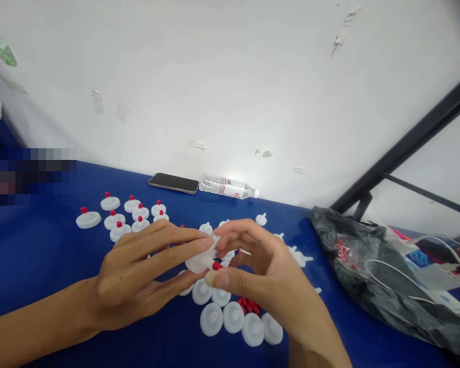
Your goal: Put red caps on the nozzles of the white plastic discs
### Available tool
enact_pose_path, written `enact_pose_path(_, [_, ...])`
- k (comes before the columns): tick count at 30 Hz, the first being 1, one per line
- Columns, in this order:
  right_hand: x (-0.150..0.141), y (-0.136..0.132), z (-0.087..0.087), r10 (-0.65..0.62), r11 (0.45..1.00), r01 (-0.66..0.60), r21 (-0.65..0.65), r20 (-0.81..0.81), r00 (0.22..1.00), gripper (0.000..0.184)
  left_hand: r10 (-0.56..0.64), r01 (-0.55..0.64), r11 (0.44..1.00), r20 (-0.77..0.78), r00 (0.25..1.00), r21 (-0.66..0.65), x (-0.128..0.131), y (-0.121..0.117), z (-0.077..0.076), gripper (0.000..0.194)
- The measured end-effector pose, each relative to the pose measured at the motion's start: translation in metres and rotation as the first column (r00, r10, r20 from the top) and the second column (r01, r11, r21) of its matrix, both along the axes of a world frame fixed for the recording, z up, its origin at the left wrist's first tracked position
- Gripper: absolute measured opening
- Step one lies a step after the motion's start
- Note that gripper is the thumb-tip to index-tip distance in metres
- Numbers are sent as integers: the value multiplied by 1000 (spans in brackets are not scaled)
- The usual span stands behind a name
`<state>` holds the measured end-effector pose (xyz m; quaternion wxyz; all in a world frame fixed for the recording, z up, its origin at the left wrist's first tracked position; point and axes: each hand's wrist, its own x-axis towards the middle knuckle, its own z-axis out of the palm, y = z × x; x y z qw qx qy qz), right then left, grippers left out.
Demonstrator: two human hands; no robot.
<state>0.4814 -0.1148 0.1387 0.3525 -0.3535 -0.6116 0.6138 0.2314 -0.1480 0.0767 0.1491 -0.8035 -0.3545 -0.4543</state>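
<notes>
My left hand [149,271] is closed on a white plastic spout lid [199,261], fingers above and thumb below. A small red tip cap [216,266] sits on its spout, pointing right. Around that cap my right hand [253,260] is curved, thumb and fingertips apart, with no firm grip showing. Beneath the right hand lie a pile of loose red tip caps [249,305] and several white spout lids [233,317] without red caps. Several lids with red caps [115,221] stand to the left, partly hidden behind my left hand.
Along the wall lie a phone [174,183] and a clear water bottle [228,187]. More bare spout lids [299,258] are scattered on the right of the blue table [138,342]. A black plastic bag [352,276] with cables and red pieces occupies the right side, near a dark metal frame [406,145].
</notes>
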Motion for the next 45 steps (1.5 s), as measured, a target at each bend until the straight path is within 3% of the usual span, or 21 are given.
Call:
enact_pose_path(2, [-1, -3, 1, 64, 995, -62, -78, 33, 997, 72, -37, 40, 997, -39, 999, 62, 0, 0, 2, 62])
enact_pose_path(5, [-4, -6, 2, 165, 975, -159, -155, 23, 986, 86, -67, 68, 994, -15, 998, 91, 4, -1, 3, 65])
enact_pose_path(8, [-7, -7, -1, 197, 960, -198, -199, -26, 980, 79, -42, 43, 994, -19, 999, 99, 5, -1, -1, 68])
enact_pose_path(11, [-11, -6, -4, 197, 961, -209, -182, -83, 977, 60, -51, 57, 992, -60, 997, 110, 2, -1, -4, 70])
enact_pose_path(15, [-20, -8, -2, 143, 978, -155, -139, -91, 986, 43, -70, 74, 990, -41, 997, 124, 0, 0, -4, 69])
enact_pose_path(19, [-28, -11, 1, 65, 986, -77, -149, -85, 994, 47, -53, 54, 996, -8, 999, 73, 2, 3, -3, 67])
enact_pose_path(22, [-28, -11, -1, 28, 993, -30, -112, -27, 999, 61, -84, 82, 991, 12, 996, 103, 3, 10, -1, 50])
enact_pose_path(25, [-26, -12, -3, -156, 987, 153, 46, 54, 986, 65, -8, 9, 1000, 103, 995, -10, -1, 21, 1, 30])
enact_pose_path(27, [-25, -13, -4, -321, 937, 305, 173, 74, 944, 53, 86, -65, 989, 157, 984, -136, -8, 29, 3, 24])
enact_pose_path(29, [-25, -13, -4, -407, 893, 380, 240, 71, 911, 42, 158, -114, 963, 170, 973, -245, -16, 37, 5, 28])
enact_pose_path(34, [-24, -12, -5, -412, 883, 392, 257, 24, 911, 30, 193, -122, 892, 123, 973, -436, -30, 43, 13, 37])
enact_pose_path(45, [-25, -14, -2, -422, 874, 394, 285, 42, 906, 26, 58, -148, 808, -174, 983, -570, -44, 39, 23, 32])
